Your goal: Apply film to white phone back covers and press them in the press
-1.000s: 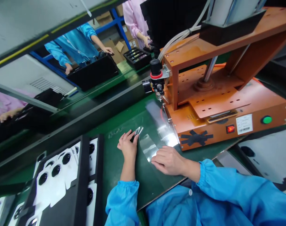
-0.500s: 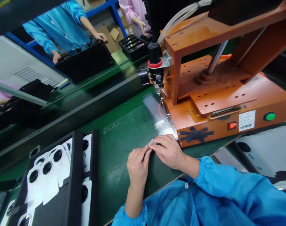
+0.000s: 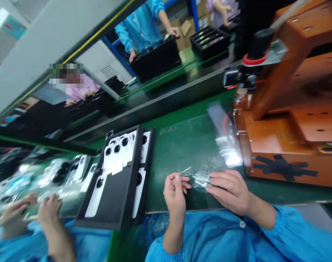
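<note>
My left hand (image 3: pixel 177 194) is closed, thumb pressed against the curled fingers. A thin clear strip (image 3: pixel 186 170) pokes out at its fingertips; the rest of it is hidden. To the right, my right hand (image 3: pixel 233 191) is closed with its fingertips on a crumpled piece of clear plastic film (image 3: pixel 202 179), just above the green bench top (image 3: pixel 179 145). A small gap separates the two hands. Further back lie flat clear plastic sleeves (image 3: pixel 230 151) beside the orange press machine (image 3: pixel 286 145).
On my left stands a black foam tray (image 3: pixel 111 200) with white phone back covers (image 3: pixel 117 154), overlapping a second tray. A co-worker's hands (image 3: pixel 49 209) rest further left near wrapped parts (image 3: pixel 62 171). Across the barrier, people handle black boxes (image 3: pixel 155 63).
The view has swung left, bringing in the neighbour's hands. My hands, together at a small thin item before, are now apart, and crumpled clear film shows at my right fingertips.
</note>
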